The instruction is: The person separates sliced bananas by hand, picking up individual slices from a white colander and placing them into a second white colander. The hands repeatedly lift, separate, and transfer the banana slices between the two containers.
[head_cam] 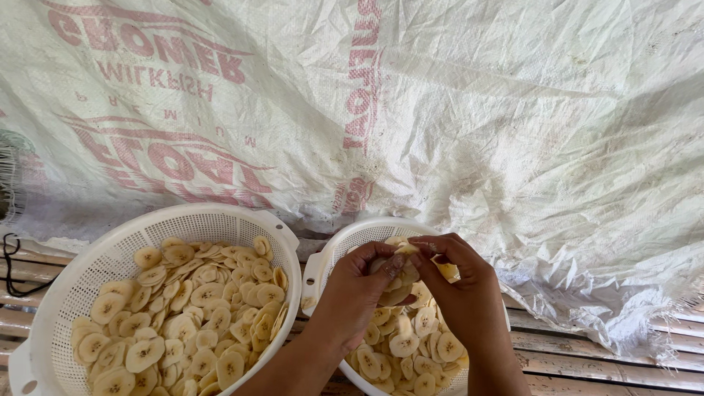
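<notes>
Cord point(11, 264), black and thin, looped at the far left edge over pale wooden slats point(587, 359). Just right of it, large white colander point(44, 323), perforated, heaped nearly to the rim with pale yellow banana slices point(183, 315), untouched by either hand. Further right, touching or almost touching it, smaller white colander point(323, 264), partly filled with loose slices point(411, 352). Above that smaller basket, left hand point(352, 293) and right hand point(462, 293) brought together, fingertips of both pinched on a clump of slices point(400, 271) held between them over the bowl; other fingers curled in, none spread loose. Looks like the separating step: stuck slices being peeled apart over the smaller colander, one already lifted at the top of the clump. Judged from the grip, calls next for a gentle sliding pull with the thumbs rather than a bend, thin slices likely to snap or tear, and for keeping the hands over the basket so that freed pieces land inside. Underneath everything, slatted wood, worn and whitish, gaps between the boards. Behind and to the right, white woven sack sheeting point(513, 110) with faded red print, hung or draped as a backdrop, creased, stained in places, bunched and frayed toward the lower right.
</notes>
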